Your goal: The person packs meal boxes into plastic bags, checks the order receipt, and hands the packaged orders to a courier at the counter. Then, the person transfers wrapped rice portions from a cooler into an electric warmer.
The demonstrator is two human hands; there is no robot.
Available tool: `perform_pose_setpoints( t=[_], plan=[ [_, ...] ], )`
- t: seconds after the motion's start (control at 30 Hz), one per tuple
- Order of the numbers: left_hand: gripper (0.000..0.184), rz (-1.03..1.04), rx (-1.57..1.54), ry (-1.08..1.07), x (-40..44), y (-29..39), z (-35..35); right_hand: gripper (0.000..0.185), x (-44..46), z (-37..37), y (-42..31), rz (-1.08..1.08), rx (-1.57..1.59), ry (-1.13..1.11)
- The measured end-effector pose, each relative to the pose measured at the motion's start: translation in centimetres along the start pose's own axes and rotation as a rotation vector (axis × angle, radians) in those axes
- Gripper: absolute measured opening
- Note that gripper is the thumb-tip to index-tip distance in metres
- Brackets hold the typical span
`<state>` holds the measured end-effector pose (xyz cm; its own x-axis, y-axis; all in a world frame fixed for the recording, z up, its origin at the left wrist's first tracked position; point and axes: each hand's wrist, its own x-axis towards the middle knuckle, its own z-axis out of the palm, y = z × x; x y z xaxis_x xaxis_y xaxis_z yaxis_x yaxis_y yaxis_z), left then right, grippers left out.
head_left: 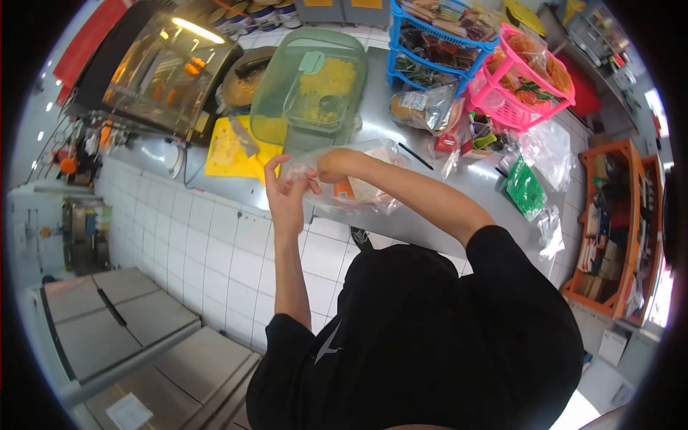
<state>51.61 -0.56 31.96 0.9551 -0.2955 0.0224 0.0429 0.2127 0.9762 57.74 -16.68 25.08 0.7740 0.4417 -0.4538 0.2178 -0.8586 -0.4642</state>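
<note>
A clear plastic bag (387, 197) lies at the front edge of the metal table, with an orange and white packet (345, 189) showing through it. My left hand (287, 192) pinches the bag's left edge, the index finger raised. Bent down at the wrist, my right hand (334, 165) is closed on the same edge; its fingertips are mostly hidden. Behind my hands stands a large green translucent tub (272, 79) holding a smaller container (315, 120) with yellow shredded food. A yellow cutting board (222, 154) with a knife (244, 136) on it is to the left.
Blue stacked baskets (430, 43) and a pink basket (527, 115) hold bagged food at the back right. Near them lie packaged bread (416, 107), a black stick (416, 156) and a green packet (525, 188). A glass-fronted lit cabinet (165, 79) stands at the left.
</note>
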Motion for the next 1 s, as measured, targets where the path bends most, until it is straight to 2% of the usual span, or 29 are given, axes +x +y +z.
perform_pose_setpoints(
  t=[0.1, 0.23, 0.27, 0.33, 0.37, 0.4, 0.47, 0.53, 0.63, 0.67, 0.7, 0.73, 0.77, 0.8, 0.83, 0.87, 0.9, 0.97, 1.0],
  plan=[
    [0.051, -0.016, -0.093, -0.081, 0.1, -0.8, -0.3, 0.031, 3.4, 0.1, 2.6, 0.126, -0.019, -0.178],
    [0.053, -0.066, -0.127, -0.149, 0.9, -1.3, -1.5, 0.029, 7.3, 3.1, 11.2, 0.036, 0.215, -0.304],
    [0.052, -0.069, -0.091, -0.158, 1.3, -1.6, -1.5, 0.030, 5.1, 1.2, 9.3, 0.088, 0.014, -0.343],
    [0.052, -0.037, 0.039, -0.150, 1.8, -1.5, -1.2, 0.037, 4.6, 2.6, 9.6, 0.340, 0.429, -0.190],
    [0.050, -0.066, 0.069, -0.128, 1.8, -1.0, -1.0, 0.039, 0.2, 0.4, 5.3, 0.498, 0.240, 0.019],
    [0.049, -0.088, 0.102, -0.090, 2.0, -0.5, -0.9, 0.041, -1.5, -0.4, 3.9, 0.430, 0.098, 0.004],
    [0.045, -0.105, 0.188, -0.091, 2.0, 0.8, -0.4, 0.038, -6.9, -1.4, -0.2, 0.384, -0.120, 0.164],
    [0.041, -0.103, 0.289, -0.092, 2.2, 1.6, -0.7, 0.037, -10.2, 0.3, 0.1, 0.128, 0.045, 0.438],
    [0.035, -0.103, 0.647, -0.160, 3.3, 1.9, -3.0, 0.037, -21.6, 2.5, 1.4, -0.125, 0.420, 1.080],
    [0.034, 0.109, 0.859, -0.083, 2.9, 2.3, -1.3, 0.040, -25.1, 4.2, 3.9, 0.049, 0.525, 1.114],
    [0.032, 0.330, 1.061, 0.000, 2.0, 3.1, 1.0, 0.040, -28.3, 6.8, 7.1, 0.256, 0.491, 1.276],
    [0.031, 0.556, 1.253, 0.093, 0.7, 4.0, 3.6, 0.040, -32.0, 10.7, 12.5, 0.534, 0.573, 1.334],
    [0.024, 0.434, 1.020, 0.114, -0.6, 5.2, 7.7, 0.042, -37.5, 13.8, 16.1, 0.737, 0.717, 1.465],
    [0.020, 0.489, 0.848, -0.010, -1.2, 4.5, 10.7, 0.043, -42.5, 19.8, 23.0, 0.869, 0.740, 1.612],
    [0.016, 0.535, 0.676, -0.126, -2.1, 3.4, 13.8, 0.045, -48.7, 24.2, 26.2, 1.218, 0.793, 1.650],
    [0.009, 0.470, 0.516, -0.297, -3.4, 1.8, 18.3, 0.054, -54.6, 29.7, 29.9, 1.573, 0.371, 1.477],
    [0.008, 0.345, 0.365, -0.400, -5.1, -0.2, 23.8, 0.073, -60.8, 33.9, 33.5, 1.643, 0.813, 1.555],
    [0.009, 0.248, 0.462, -0.694, -7.5, -6.7, 34.8, 0.087, -66.5, 38.0, 36.3, 1.955, 0.448, 1.331],
    [0.008, 0.143, 0.483, -0.891, -8.1, -10.9, 40.1, 0.093, -67.7, 38.3, 37.4, 1.803, 0.644, 1.368]
  ],
)
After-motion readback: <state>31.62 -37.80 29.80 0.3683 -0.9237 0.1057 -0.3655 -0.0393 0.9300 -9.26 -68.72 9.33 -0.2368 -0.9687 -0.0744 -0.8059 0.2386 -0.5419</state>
